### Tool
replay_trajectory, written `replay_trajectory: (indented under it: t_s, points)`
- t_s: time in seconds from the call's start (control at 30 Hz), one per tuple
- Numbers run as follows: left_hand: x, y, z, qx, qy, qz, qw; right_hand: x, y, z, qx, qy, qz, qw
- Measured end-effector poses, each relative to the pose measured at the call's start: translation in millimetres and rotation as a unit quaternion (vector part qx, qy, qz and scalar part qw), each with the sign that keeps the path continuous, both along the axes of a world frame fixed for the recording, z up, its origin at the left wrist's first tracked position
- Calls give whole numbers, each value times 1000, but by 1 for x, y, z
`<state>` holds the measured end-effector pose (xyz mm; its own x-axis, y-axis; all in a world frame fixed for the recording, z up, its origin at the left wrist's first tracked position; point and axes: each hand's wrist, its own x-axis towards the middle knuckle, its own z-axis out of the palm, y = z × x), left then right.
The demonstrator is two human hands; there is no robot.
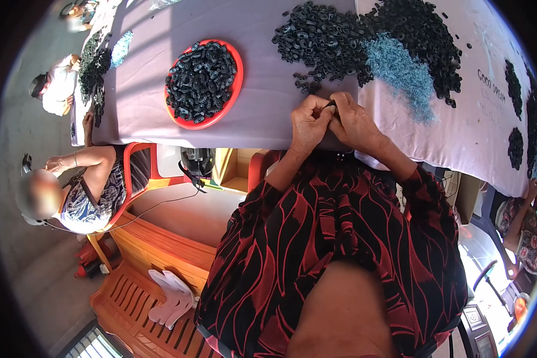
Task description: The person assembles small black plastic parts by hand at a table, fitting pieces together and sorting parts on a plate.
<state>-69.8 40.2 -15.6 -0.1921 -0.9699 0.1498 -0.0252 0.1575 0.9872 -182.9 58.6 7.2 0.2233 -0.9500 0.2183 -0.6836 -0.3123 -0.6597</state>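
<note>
While both hands meet over the near edge of the tablecloth (259,101), the left hand (307,126) pinches a small black piece (332,104), thumb and finger nearly closed; the right hand (358,124) grips it likewise. It sits between the fingertips, near the black pile (322,45). One hand holding firm, the other pressing lightly and squarely, should suit it.

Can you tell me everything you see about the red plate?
The red plate is round, looks like shiny plastic, and lies on the purplish tablecloth. Its smooth rim curves around a heap of small black pieces that hides nearly all of its middle. The plate sits near the table's edge, left of the big black pile. No hand is touching it.
</note>
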Motion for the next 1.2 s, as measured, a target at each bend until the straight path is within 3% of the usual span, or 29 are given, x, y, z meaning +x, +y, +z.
replay_trajectory:
  t_s: [0.07, 0.37, 0.57, 1.2]
  points:
    - [-1, -2, -2, 46, 25, 0, 999, 4, 1, -3, -29, 6, -43, 999]
    - [-1, -3, 0, -5, -38, 32, 999, 15, 4, -9, -49, 19, -108, 993]
    - [-4, -5, -7, 6, -18, 47, 999, 18, 2, -13, -94, 75, -144, 982]
    - [-5, -7, -12, -16, -45, 55, 997, 18, -1, -19, -149, 83, -160, 972]
